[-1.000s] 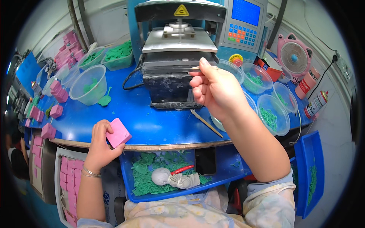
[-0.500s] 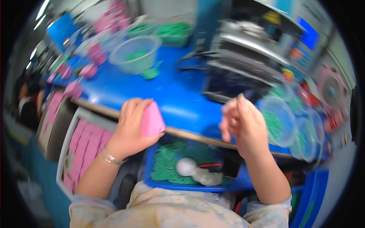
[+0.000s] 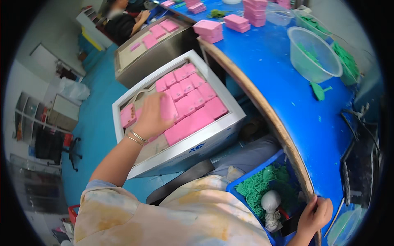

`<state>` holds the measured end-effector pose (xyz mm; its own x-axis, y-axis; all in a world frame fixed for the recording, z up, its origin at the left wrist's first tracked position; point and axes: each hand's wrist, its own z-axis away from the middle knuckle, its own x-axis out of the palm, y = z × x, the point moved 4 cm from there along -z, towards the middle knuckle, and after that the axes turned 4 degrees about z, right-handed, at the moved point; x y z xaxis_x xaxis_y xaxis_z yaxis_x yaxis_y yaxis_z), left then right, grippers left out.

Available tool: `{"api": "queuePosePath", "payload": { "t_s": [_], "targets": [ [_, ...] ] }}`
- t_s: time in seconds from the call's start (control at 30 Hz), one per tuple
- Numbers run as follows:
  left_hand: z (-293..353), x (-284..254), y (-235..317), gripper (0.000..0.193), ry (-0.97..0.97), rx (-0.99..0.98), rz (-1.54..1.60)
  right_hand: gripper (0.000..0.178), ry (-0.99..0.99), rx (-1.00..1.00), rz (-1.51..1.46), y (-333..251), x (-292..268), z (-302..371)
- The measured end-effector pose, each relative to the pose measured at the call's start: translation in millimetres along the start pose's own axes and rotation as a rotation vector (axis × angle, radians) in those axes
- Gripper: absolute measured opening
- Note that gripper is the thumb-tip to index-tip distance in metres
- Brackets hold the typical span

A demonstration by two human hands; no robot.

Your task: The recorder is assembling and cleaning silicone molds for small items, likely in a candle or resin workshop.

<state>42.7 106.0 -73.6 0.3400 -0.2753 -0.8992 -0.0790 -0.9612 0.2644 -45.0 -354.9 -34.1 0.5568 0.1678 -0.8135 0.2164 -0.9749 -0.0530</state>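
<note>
"Inside the white box [image 3: 217,85], how far along are things?" my helper asks.

"I think a good part is done," I say. "Rows of pink blocks [image 3: 186,106] fill the right side. My left hand [image 3: 152,117] is bent around one pink block [image 3: 168,105], thumb on one side and fingers on the other. That block is near the middle of the box, beside the rows. I cannot tell if it touches them."

"What is left?"

"Pale patches [image 3: 158,146] show on the left side and at the near corner, so I guess more could fit. A pink stack [image 3: 254,14] stands on the blue desk [image 3: 262,57], but I cannot tell if it belongs in this box."

"And your right hand?"

"My right hand [image 3: 316,215] is curled up by the desk's wooden edge [image 3: 262,105]. I see nothing in it, and I cannot tell if it grips the edge."

"Any room to move?"

"Above the box looks open. Its rim goes all around, so low moves could bump it. The desk edge is near on the right. Over the blue floor [image 3: 96,123], on the left, I see more room."
</note>
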Motion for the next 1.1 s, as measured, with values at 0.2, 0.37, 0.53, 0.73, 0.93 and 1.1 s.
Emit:
{"api": "queuePosePath", "payload": {
  "t_s": [0.2,0.37,0.53,0.73,0.93,1.1],
  "targets": [
    [64,9,-38,0.056,-0.500,-0.148,0.014,0.015,0.026,-0.179,0.161,-4,-5,-12],
    [102,14,-68,0.036,-0.474,-0.426,0.298,0.022,0.066,-0.142,0.143,-11,-5,-17],
    [134,41,-86,0.021,-0.356,-1.007,0.468,0.021,0.049,-0.125,0.142,-12,-4,-15],
    [122,40,-74,0.019,-0.497,-0.779,0.325,0.019,0.074,-0.154,0.142,-10,-3,-15],
    [40,53,-58,0.025,-1.027,-0.252,-0.254,0.018,0.060,-0.139,0.124,-8,-2,-16],
    [-60,90,-5,0.046,-0.571,-0.121,-0.101,0.017,0.069,-0.119,0.178,-6,-4,-15]
  ]
}}
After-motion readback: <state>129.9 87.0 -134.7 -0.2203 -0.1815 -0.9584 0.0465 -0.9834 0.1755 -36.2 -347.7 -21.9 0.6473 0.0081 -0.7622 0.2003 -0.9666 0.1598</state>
